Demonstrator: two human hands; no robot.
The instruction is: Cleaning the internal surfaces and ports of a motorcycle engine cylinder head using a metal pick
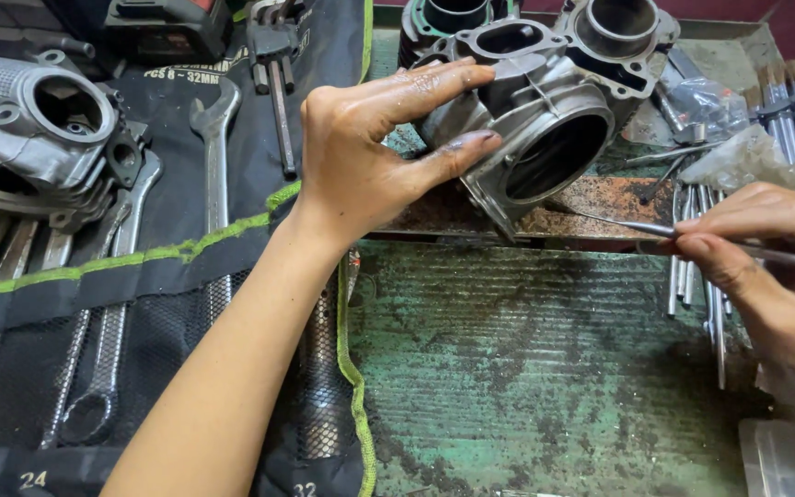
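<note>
Grey cast-aluminium engine cylinder block (531,129), with a wide round bore facing the camera, lies tipped on its side at the near edge of a rusty metal tray (600,198) on the worn green-painted workbench (545,368). The left hand (370,156) steadies it, fingers spread across the upper flank and the thumb pressed under the bore's flange, so the casting is cradled rather than clamped. The right hand (766,248) pinches a thin, pointed steel pick (655,227) between thumb and fingertips, its tip aimed toward the lower lip of the bore and just short of it. To do this well, I judge the pick should be kept at a shallow angle to the mating face so it lifts residue without scoring the soft metal, with short strokes directed away from the steadying thumb. The block looks prone to rolling on its rounded side, so firm downward pressure against the tray edge would help. Nearby lie a bundle of slender steel rods (697,276) beside the right hand, a black fabric tool roll with green trim (140,276) holding chrome combination spanners (112,340), and another grey finned engine casting (39,138) at the far left.
</note>
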